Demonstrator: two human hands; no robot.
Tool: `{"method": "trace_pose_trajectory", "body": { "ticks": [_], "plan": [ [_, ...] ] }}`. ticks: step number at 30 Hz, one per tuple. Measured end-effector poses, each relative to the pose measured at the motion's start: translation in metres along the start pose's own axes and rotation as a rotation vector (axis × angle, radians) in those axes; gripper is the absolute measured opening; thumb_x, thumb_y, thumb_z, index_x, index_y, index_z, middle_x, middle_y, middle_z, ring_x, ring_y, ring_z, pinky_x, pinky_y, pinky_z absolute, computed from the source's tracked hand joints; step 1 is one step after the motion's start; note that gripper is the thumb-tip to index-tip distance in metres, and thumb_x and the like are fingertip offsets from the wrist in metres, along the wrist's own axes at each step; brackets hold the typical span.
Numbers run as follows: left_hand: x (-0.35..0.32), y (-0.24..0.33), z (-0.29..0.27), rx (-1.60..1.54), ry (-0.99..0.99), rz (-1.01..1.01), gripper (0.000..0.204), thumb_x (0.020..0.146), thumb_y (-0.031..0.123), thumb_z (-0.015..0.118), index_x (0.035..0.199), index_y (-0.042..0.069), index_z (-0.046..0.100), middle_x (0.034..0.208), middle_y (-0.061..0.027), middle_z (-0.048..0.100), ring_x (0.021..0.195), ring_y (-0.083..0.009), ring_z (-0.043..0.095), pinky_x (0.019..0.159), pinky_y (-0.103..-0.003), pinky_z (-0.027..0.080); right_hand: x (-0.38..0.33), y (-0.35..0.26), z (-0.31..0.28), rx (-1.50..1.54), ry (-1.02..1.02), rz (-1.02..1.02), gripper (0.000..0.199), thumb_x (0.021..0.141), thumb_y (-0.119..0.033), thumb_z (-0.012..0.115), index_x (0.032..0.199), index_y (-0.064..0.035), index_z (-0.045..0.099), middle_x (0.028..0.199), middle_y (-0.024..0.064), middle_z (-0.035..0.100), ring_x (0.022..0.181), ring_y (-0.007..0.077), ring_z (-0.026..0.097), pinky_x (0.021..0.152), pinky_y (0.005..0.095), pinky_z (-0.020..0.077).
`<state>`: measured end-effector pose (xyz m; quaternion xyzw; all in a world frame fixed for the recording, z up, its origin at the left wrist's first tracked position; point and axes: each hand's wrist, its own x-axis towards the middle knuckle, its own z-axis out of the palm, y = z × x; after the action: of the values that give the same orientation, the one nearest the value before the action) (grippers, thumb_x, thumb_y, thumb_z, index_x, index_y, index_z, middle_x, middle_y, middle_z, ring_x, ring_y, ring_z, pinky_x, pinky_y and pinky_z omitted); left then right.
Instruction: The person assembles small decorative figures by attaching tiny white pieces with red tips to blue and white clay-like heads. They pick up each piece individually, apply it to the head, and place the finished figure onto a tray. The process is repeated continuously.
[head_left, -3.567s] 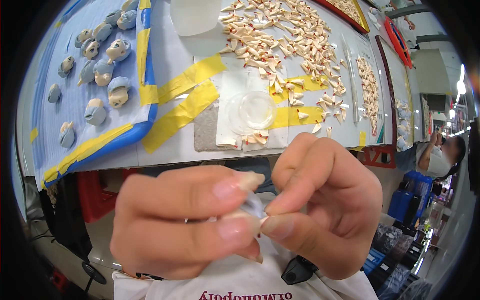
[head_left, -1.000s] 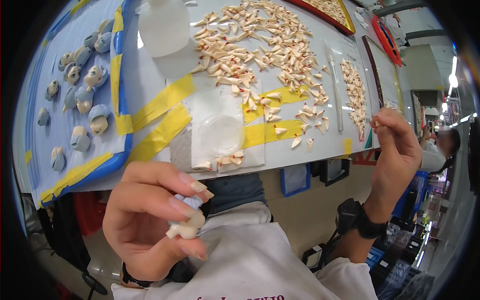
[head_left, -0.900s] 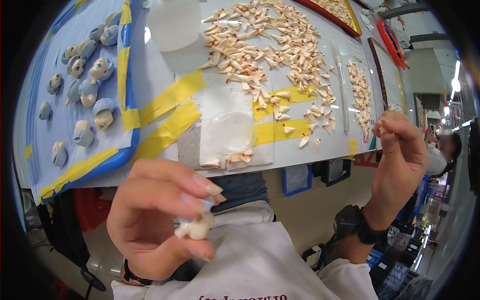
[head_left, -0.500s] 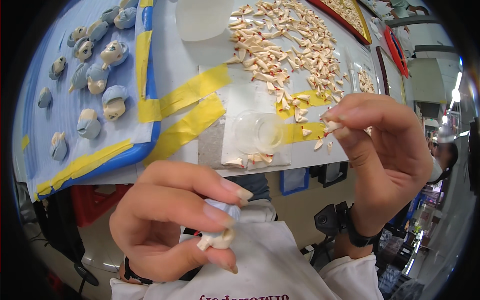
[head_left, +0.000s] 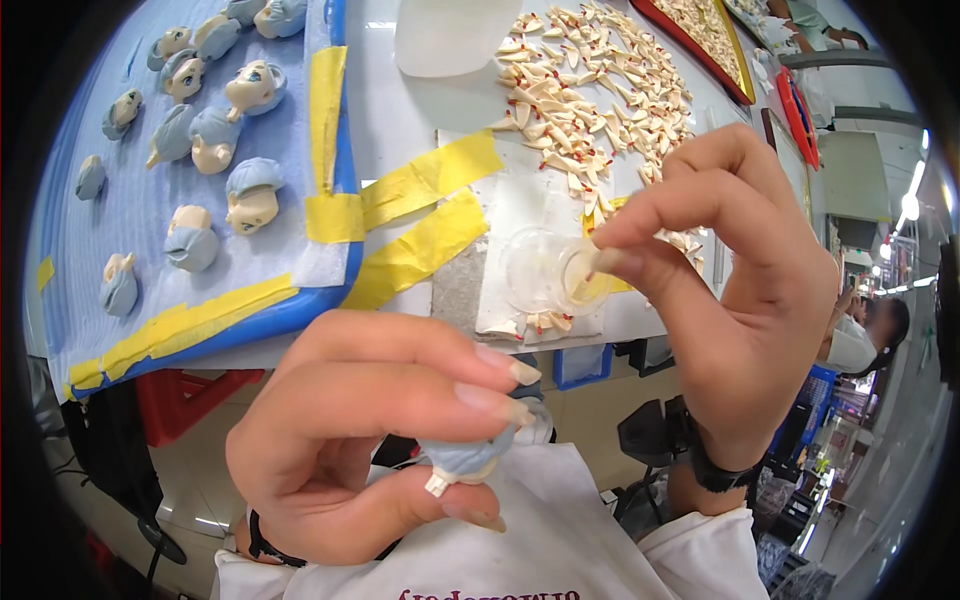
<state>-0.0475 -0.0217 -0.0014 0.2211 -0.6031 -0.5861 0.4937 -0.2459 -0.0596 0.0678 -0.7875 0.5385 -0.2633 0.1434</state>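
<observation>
My left hand [head_left: 340, 430] is closed round a small doll head [head_left: 465, 460] with light blue hair, thumb below and fingers above. A pale square stub juts from the head beside the thumb. My right hand [head_left: 735, 285] pinches a tiny cream piece with a red tip [head_left: 591, 275], mostly hidden by the fingertips. Those fingertips are over the right side of a small clear round cup [head_left: 528, 272] on the table. Several cream pieces with red ends [head_left: 550, 320] lie at the cup's near side.
A blue-rimmed tray [head_left: 350, 255] at left bears several blue-haired doll heads [head_left: 255, 195]. Yellow tape strips [head_left: 425, 245] cross the table. Many cream pieces [head_left: 570, 90] spread beyond the cup, near a white translucent container [head_left: 450, 40]. A person [head_left: 865, 335] sits at far right.
My right hand has moved left with the small piece, from the loose pieces to the cup. My left hand has shifted slightly right and turned the doll head. The whole view has shifted a little.
</observation>
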Motion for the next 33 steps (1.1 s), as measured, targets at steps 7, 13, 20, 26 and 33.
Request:
{"method": "trace_pose_trajectory", "body": {
  "ticks": [7, 13, 20, 26, 33],
  "plan": [
    [0.000, -0.006, 0.006, -0.059, 0.052, 0.051, 0.046, 0.069, 0.018, 0.076, 0.099, 0.002, 0.046, 0.101, -0.0156, 0.047, 0.075, -0.0196, 0.060, 0.062, -0.023, 0.052, 0.000, -0.002, 0.003, 0.049, -0.005, -0.027, 0.018, 0.055, 0.008, 0.064, 0.070, -0.0003, 0.059, 0.075, 0.0055, 0.045, 0.071, 0.0153, 0.044, 0.065, 0.0242, 0.0340],
    [0.002, -0.001, 0.017, -0.127, 0.151, -0.001, 0.046, 0.069, 0.023, 0.076, 0.099, 0.000, 0.049, 0.097, -0.0165, 0.050, 0.074, -0.0192, 0.059, 0.061, -0.024, 0.051, -0.015, -0.014, -0.006, 0.261, -0.036, 0.028, 0.017, 0.066, 0.002, 0.068, 0.077, -0.0070, 0.060, 0.078, 0.0056, 0.046, 0.067, 0.0117, 0.043, 0.061, 0.0207, 0.0337],
    [0.003, -0.005, 0.018, 0.059, 0.097, 0.117, 0.035, 0.070, 0.014, 0.072, 0.095, -0.001, 0.052, 0.095, -0.0183, 0.052, 0.072, -0.0202, 0.057, 0.063, -0.028, 0.050, -0.042, -0.021, 0.004, 0.672, -0.117, 0.079, 0.017, 0.070, -0.004, 0.071, 0.079, -0.0109, 0.057, 0.079, 0.0047, 0.044, 0.065, 0.0090, 0.041, 0.058, 0.0192, 0.0324],
    [-0.002, 0.006, 0.024, 0.230, 0.118, 0.169, 0.028, 0.073, 0.004, 0.066, 0.097, -0.003, 0.054, 0.094, -0.0192, 0.053, 0.073, -0.0212, 0.058, 0.065, -0.029, 0.051, -0.047, -0.020, 0.011, 0.544, 0.018, -0.081, 0.028, 0.064, 0.003, 0.071, 0.081, -0.0124, 0.056, 0.078, 0.0054, 0.045, 0.064, 0.0104, 0.041, 0.057, 0.0209, 0.0326],
    [-0.001, 0.012, 0.028, 0.457, 0.120, 0.191, 0.039, 0.068, 0.010, 0.075, 0.099, -0.002, 0.054, 0.094, -0.0189, 0.053, 0.076, -0.0213, 0.057, 0.067, -0.028, 0.050, -0.050, -0.014, 0.017, 0.514, 0.089, -0.155, 0.031, 0.062, 0.000, 0.075, 0.082, -0.0125, 0.055, 0.079, 0.0059, 0.046, 0.066, 0.0105, 0.043, 0.056, 0.0225, 0.0336]
  ]
}}
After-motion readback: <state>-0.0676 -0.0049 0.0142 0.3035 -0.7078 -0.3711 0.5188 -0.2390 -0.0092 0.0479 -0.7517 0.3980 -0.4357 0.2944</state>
